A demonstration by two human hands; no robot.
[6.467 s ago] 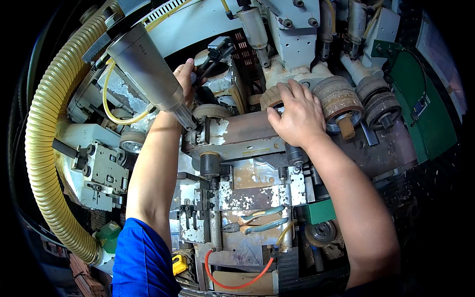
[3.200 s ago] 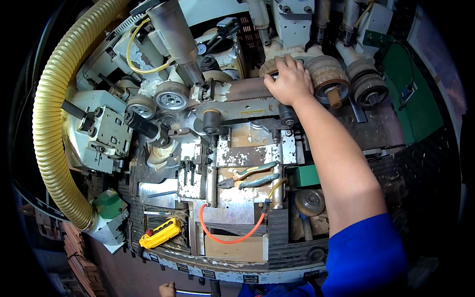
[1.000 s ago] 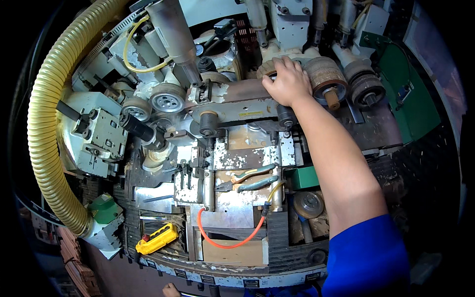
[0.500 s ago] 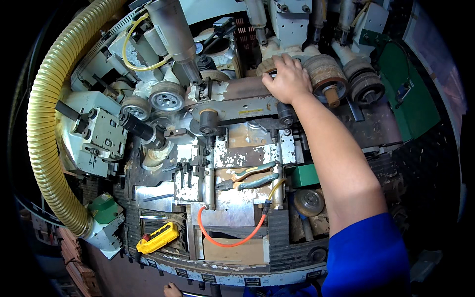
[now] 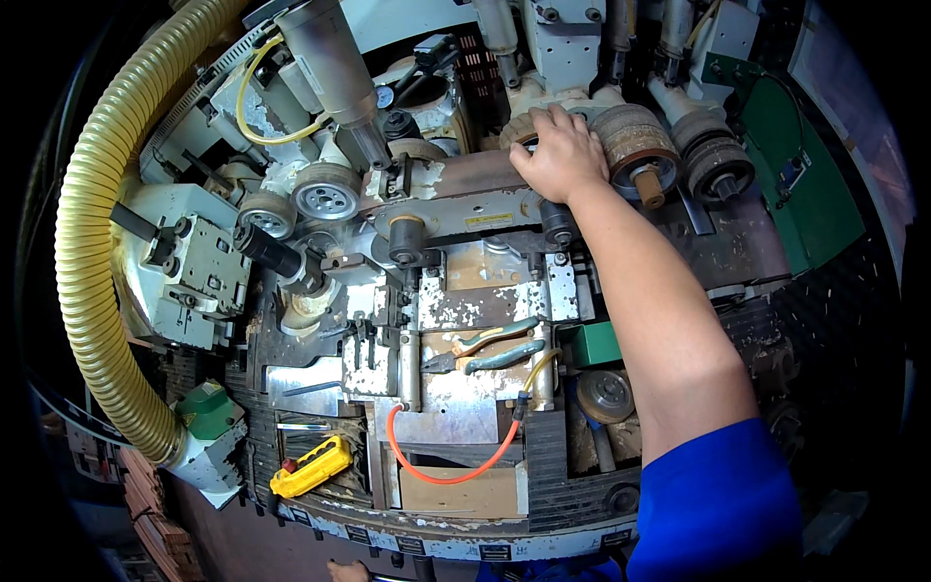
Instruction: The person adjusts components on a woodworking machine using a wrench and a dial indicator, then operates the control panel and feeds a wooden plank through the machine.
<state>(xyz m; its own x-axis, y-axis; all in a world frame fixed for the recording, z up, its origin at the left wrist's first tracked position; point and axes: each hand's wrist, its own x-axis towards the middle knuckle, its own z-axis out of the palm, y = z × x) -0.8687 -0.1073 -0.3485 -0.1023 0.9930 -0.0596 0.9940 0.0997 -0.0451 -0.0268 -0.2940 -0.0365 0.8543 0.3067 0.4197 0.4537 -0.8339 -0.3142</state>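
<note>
My right arm, in a blue sleeve, reaches across a machine bed. At the far end my right hand (image 5: 562,160) is clasped over a worn roller wheel (image 5: 518,130), its thumb to the left and its fingers over the top. The hand covers most of that wheel. Just right of it sits a larger brown-rimmed roller (image 5: 635,145). Low at the bottom edge, part of my left hand (image 5: 347,571) shows beside a thin pale bar; its fingers are too cut off to read. Pliers with green-and-orange handles (image 5: 490,347) lie on the plate in the middle.
A yellow ribbed hose (image 5: 85,228) arcs down the left side. An orange air tube (image 5: 451,479) loops over the front of the bed, near a yellow push-button control (image 5: 312,468). Several rollers, cylinders and a green guard (image 5: 800,184) stand at the back.
My right hand stays on the roller wheel, with only a slight shift. At the bottom edge my left hand has moved a little. The pliers lie where they were.
</note>
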